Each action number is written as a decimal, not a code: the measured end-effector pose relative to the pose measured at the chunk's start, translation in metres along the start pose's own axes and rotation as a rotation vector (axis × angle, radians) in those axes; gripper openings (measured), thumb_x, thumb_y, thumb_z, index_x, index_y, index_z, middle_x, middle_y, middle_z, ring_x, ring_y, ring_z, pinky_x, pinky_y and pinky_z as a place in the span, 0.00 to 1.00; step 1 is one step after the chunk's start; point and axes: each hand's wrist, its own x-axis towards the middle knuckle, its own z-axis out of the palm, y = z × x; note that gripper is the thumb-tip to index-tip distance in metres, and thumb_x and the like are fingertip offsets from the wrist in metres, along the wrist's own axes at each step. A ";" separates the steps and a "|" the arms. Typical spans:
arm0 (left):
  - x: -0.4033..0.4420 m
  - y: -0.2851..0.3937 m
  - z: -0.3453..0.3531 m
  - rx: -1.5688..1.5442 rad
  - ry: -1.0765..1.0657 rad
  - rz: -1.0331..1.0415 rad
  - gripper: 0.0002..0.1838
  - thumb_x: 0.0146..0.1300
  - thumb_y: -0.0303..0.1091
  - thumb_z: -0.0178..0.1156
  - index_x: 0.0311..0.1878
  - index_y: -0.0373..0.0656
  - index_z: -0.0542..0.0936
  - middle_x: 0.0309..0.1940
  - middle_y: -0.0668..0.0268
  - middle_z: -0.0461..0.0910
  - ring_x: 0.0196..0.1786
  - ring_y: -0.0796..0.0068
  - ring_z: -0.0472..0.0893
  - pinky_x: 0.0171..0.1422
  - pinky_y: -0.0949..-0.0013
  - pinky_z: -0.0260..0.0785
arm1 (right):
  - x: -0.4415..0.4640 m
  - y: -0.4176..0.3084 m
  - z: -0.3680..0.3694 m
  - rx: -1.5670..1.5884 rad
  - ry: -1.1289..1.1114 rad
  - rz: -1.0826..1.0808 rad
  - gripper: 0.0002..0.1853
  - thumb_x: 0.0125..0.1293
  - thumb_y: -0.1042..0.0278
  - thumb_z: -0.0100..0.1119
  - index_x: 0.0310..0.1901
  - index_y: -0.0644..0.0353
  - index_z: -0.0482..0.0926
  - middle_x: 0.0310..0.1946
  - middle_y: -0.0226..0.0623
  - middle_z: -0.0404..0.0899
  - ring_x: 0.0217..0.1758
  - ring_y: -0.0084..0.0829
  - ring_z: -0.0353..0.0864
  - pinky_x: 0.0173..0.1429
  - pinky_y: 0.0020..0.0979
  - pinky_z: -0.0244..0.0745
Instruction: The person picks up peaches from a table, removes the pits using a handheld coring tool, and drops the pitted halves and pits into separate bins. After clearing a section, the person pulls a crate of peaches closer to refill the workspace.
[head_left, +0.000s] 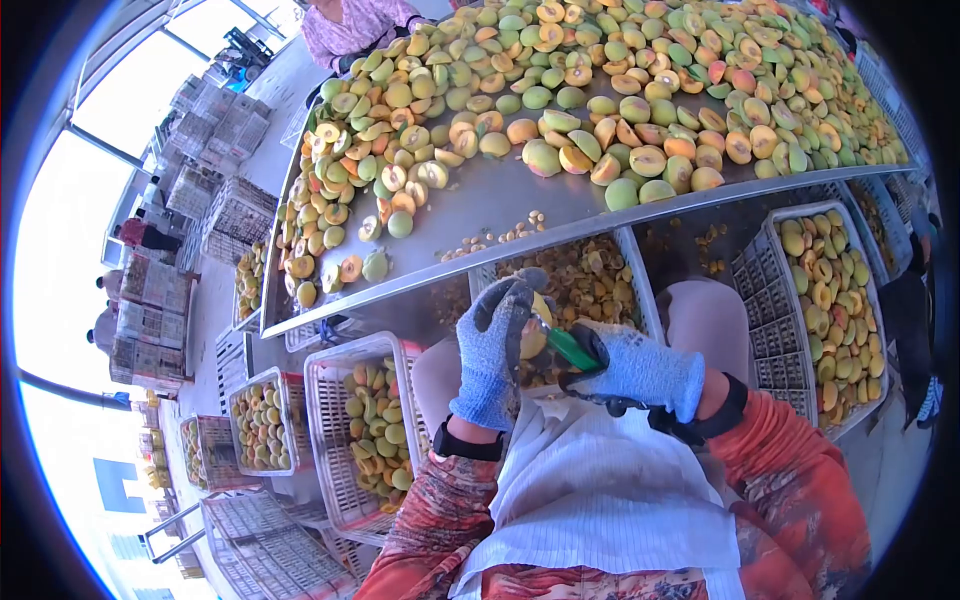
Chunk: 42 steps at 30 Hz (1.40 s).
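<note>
My left hand, in a blue-grey coated work glove, is closed around a piece of yellow apricot, mostly hidden by the fingers. In my right hand, gloved the same way, is a green-handled knife. Its tip points at the apricot; whether it has gone into the flesh cannot be made out. Both hands are above my lap, just in front of the metal table's edge. Below them a crate holds apricot pits and scraps.
On the metal table lie many whole and halved apricots and a few loose pits. Crates of apricots stand at left and right. Another person is across the table; stacked crates stand farther left.
</note>
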 end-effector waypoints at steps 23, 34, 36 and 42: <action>0.041 -0.026 -0.023 -0.078 -0.076 -0.177 0.17 0.67 0.38 0.48 0.46 0.33 0.77 0.39 0.60 0.80 0.38 0.71 0.79 0.42 0.71 0.75 | 0.013 0.004 0.009 1.329 -0.356 0.475 0.15 0.55 0.66 0.63 0.42 0.63 0.73 0.20 0.38 0.74 0.16 0.28 0.74 0.18 0.29 0.69; 0.083 -0.022 -0.174 0.577 0.359 -0.114 0.18 0.58 0.23 0.58 0.53 0.34 0.74 0.48 0.60 0.78 0.45 0.77 0.78 0.48 0.77 0.71 | 0.011 0.110 0.064 -0.221 -0.108 0.327 0.19 0.57 0.53 0.56 0.42 0.59 0.73 0.26 0.46 0.79 0.28 0.45 0.80 0.33 0.44 0.73; 0.142 -0.024 -0.099 0.678 0.225 -0.119 0.16 0.59 0.19 0.54 0.52 0.33 0.75 0.43 0.61 0.79 0.41 0.78 0.79 0.45 0.77 0.73 | 0.009 0.121 0.066 -0.204 -0.078 0.330 0.22 0.56 0.50 0.57 0.43 0.61 0.74 0.24 0.45 0.79 0.26 0.44 0.80 0.31 0.44 0.73; 0.262 -0.102 0.078 1.206 -0.073 -0.082 0.26 0.56 0.43 0.61 0.55 0.39 0.71 0.35 0.57 0.80 0.23 0.68 0.79 0.28 0.69 0.72 | 0.015 0.128 0.052 -0.027 -0.092 0.387 0.17 0.57 0.51 0.55 0.38 0.57 0.73 0.24 0.43 0.79 0.25 0.45 0.80 0.30 0.45 0.73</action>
